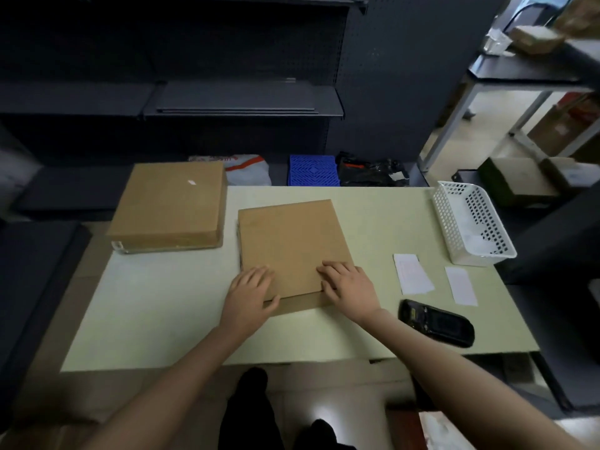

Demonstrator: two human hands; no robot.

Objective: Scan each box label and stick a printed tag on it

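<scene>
A flat brown box [292, 248] lay at the centre of the frame on the pale table [168, 306], and both hands held its near edge: the left hand [250, 295] at the lower-left corner with fingers spread flat on top and thumb hooked under the edge, the right hand [349, 289] at the lower-right corner with fingers loosely apart on the lid. A second box [168, 206] bearing a small white tag [192, 182] sat at upper left. Right of centre lay two white paper tags [412, 274] [461, 285], a black handheld scanner [436, 323] below them, and a white perforated basket [470, 222] above.
</scene>
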